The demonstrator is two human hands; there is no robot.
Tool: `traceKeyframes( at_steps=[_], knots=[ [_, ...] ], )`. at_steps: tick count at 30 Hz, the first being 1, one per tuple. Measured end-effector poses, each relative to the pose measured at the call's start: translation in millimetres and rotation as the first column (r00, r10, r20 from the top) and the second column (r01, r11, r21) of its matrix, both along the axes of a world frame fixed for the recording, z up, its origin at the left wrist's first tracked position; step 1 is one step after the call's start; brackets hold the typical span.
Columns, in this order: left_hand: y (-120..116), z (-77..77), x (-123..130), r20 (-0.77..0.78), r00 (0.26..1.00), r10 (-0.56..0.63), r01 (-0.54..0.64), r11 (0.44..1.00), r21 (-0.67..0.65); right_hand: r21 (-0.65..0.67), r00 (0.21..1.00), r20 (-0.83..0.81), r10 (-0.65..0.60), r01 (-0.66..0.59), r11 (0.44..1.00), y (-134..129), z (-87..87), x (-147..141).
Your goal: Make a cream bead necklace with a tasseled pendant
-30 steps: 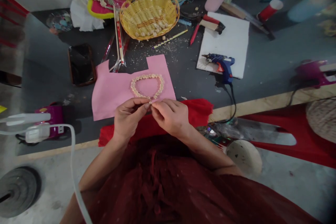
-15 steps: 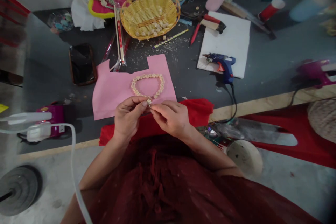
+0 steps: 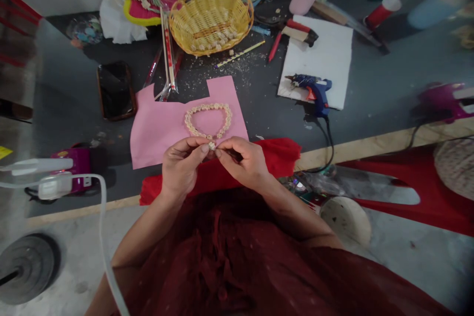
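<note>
Between the fingertips of my left hand point(image 3: 182, 162) and my right hand point(image 3: 242, 160) is a small cream flower-like piece point(image 3: 212, 145). The left thumb and forefinger pinch it from one side. My right thumb and forefinger close on its other side. Just beyond the fingertips, a ring of similar cream pieces point(image 3: 188, 121) lies on a pink sheet point(image 3: 155, 128) with cut-out edges. Whether the held piece touches the ring is hard to make out. Under my wrists, a folded red cloth point(image 3: 277, 155) lies along the table's front edge.
A yellow wicker basket point(image 3: 211, 10) holds small pale pieces at the back. A blue glue gun point(image 3: 314, 90) rests on a white board point(image 3: 333, 59) at right. On the left are a phone point(image 3: 116, 90) and a purple power socket point(image 3: 79, 170) with a pale cable point(image 3: 103, 227).
The small flower-like piece has turned and now shows more of its face between the fingertips. My right fingers have shifted slightly and spread a little more apart from the left ones.
</note>
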State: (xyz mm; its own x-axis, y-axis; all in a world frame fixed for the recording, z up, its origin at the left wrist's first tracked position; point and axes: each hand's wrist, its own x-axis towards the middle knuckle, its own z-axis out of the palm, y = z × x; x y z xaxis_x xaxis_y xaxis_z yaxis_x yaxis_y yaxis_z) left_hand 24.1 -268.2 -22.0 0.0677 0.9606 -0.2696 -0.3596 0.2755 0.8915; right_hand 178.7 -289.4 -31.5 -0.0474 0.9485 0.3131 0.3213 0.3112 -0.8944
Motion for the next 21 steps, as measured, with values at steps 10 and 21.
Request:
traceKeyframes(
  at_steps=[10,21],
  knots=[
    [0,-1.5,-1,-0.046,0.999,-0.024,0.026,0.999,0.046,-0.192,0.992,-0.129,0.002,-0.027,0.981,1,-1.8,-2],
    [-1,0.7,-7,-0.128,0.991,-0.048,0.063,0.992,0.113,-0.044,0.994,-0.088,0.064,-0.068,0.997,2,9.8,6]
  ],
)
